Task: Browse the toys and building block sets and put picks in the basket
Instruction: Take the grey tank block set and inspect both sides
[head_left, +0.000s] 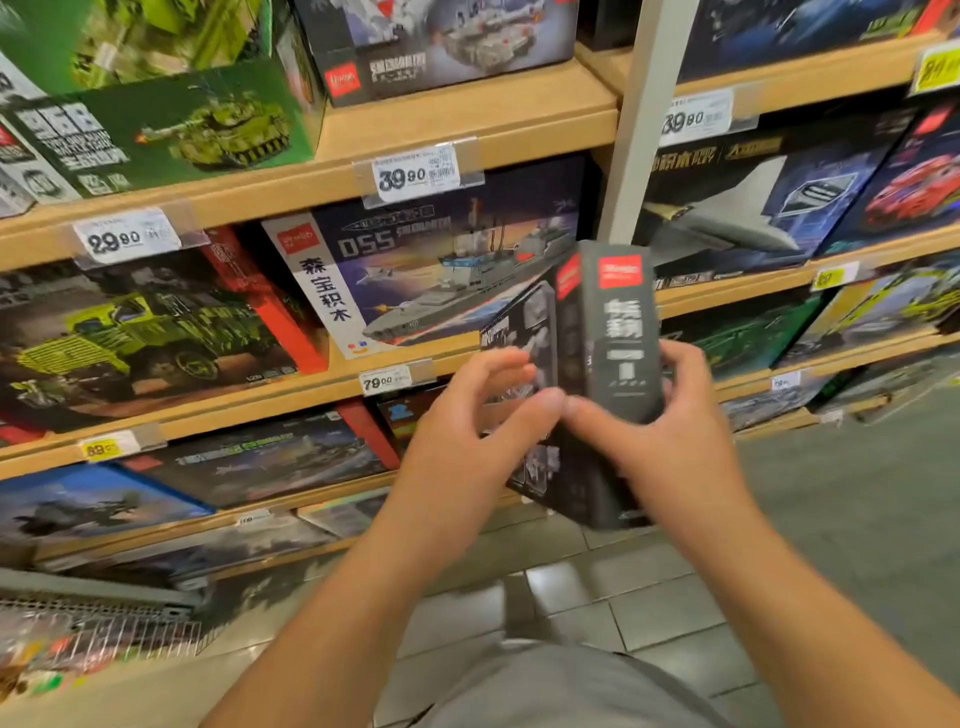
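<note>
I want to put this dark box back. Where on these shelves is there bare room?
Bare wood shows on the top shelf ledge, between the green tank box and the white post. The lower rows look packed box to box. The box is gripped by the right hand, left hand beside.

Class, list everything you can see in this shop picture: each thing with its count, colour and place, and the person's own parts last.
Dark grey cardboard building-set box: one, upright, held before the shelves.
Blue warship-picture box: one, middle shelf.
Green tank-picture box: one, top shelf, left.
Green truck-picture box: one, middle shelf, left.
White price tags: several, on tan wooden shelf edges.
Wire basket: one, lower left.
Left hand: touches box.
Right hand: grips box.
</note>
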